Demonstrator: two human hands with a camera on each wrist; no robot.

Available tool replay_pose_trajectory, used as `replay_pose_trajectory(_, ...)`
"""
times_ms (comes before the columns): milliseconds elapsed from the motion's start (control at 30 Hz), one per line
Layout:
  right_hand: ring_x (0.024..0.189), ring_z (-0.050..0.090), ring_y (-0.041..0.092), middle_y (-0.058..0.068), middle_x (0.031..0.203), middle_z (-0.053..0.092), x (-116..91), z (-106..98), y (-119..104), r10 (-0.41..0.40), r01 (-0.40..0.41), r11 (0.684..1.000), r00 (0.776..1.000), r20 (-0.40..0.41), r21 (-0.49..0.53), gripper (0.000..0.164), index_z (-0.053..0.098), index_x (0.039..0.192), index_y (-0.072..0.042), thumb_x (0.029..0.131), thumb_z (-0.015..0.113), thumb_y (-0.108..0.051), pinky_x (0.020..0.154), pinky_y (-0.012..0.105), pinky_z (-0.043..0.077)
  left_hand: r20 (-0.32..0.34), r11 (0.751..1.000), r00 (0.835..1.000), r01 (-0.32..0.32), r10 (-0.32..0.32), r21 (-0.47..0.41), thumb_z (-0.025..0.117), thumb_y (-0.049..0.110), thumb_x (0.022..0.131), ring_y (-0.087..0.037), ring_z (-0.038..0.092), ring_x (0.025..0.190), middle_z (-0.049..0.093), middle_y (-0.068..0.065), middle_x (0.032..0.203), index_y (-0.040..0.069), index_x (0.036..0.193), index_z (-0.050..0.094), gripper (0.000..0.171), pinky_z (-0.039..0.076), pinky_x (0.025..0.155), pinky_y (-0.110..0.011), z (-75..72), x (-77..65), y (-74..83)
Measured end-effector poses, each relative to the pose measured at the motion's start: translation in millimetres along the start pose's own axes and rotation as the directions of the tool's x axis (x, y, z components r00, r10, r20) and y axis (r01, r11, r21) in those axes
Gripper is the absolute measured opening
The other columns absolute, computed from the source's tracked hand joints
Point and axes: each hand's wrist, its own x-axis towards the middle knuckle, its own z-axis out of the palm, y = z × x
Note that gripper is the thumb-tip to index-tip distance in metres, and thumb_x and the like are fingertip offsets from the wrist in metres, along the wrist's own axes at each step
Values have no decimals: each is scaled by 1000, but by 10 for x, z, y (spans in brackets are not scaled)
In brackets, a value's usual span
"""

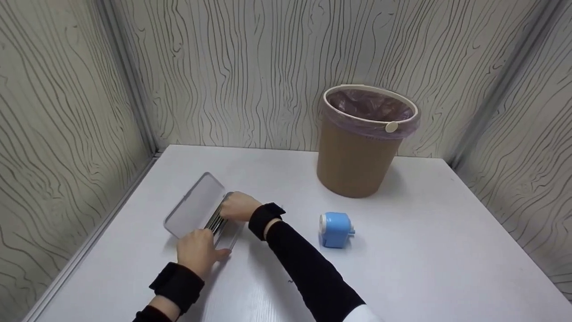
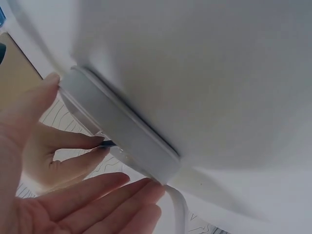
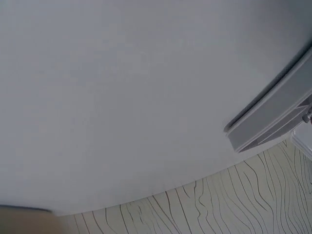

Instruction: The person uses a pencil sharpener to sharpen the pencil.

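A pale grey pencil case (image 1: 193, 206) lies on the left part of the table with its lid folded back. Several dark pencils (image 1: 216, 223) sit inside, along the lid side. My left hand (image 1: 196, 251) holds the near end of the case, thumb on one corner and outstretched fingers on the other in the left wrist view. Over the far part of the case is my right hand (image 1: 239, 206). Its thumb and finger pinch a dark blue pencil (image 2: 108, 143), mostly hidden by the case wall. The right wrist view catches only the case's end (image 3: 268, 119).
To the right of the case stands a blue crank pencil sharpener (image 1: 336, 230). A brown bin (image 1: 353, 156) with a purple liner is at the back of the white table (image 1: 402, 268). Patterned panels (image 1: 250, 67) close off the back and sides.
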Motion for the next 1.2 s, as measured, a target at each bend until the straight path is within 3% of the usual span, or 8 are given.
replay_pose_trajectory(300, 62, 45, 2, -20, 85, 76, 117, -97, -13, -34, 35, 999, 996, 82, -15, 22, 70, 77, -31, 94, 63, -19, 66, 17, 56, 22, 1000, 1000, 4, -4, 5, 95, 47, 62, -10, 35, 49, 38, 5, 54, 18, 53, 33, 69, 26, 44, -24, -24, 5, -19)
replay_pose_trajectory(533, 61, 33, 5, -18, 84, 75, 183, -135, -1, -43, 39, 999, 981, 189, 26, 26, 63, 74, -25, 99, 61, -18, 53, 19, 33, -2, 1000, 1000, -22, 22, -1, 96, 44, 62, -8, 32, 49, 34, 7, 53, 20, 51, 30, 71, 24, 43, -23, -15, 10, -4)
replay_pose_trajectory(733, 60, 32, 6, -18, 80, 71, 198, -144, -13, -34, 28, 999, 976, 217, 29, 31, 55, 69, -22, 100, 59, -15, 52, 21, 27, -22, 1000, 999, -27, 27, 11, 96, 45, 61, -9, 34, 48, 37, 5, 52, 18, 51, 35, 68, 26, 43, -23, -8, 3, 4)
replay_pose_trajectory(867, 59, 32, 6, -18, 79, 71, 200, -132, -25, -33, 31, 999, 978, 206, 9, 32, 55, 69, -23, 98, 59, -12, 51, 20, 28, 1, 1000, 1000, -19, 19, 0, 96, 44, 62, -9, 35, 49, 38, 5, 52, 17, 51, 37, 66, 26, 44, -24, -13, 11, 5)
replay_pose_trajectory(1000, 61, 34, 5, -18, 87, 76, 207, -123, -23, -31, 32, 999, 977, 212, 1, 26, 65, 76, -26, 98, 59, -14, 53, 18, 37, 26, 1000, 1000, -5, 5, -1, 95, 44, 63, -10, 37, 49, 40, 4, 53, 16, 51, 41, 63, 28, 44, -24, -19, 28, 2)
replay_pose_trajectory(1200, 61, 36, 5, -18, 88, 77, 200, -119, -15, -27, 27, 1000, 977, 210, 6, 23, 69, 79, -27, 98, 60, -16, 55, 18, 42, 25, 1000, 1000, -10, 10, 1, 95, 44, 62, -11, 38, 50, 41, 4, 53, 13, 53, 47, 59, 31, 43, -26, -28, 24, 10)
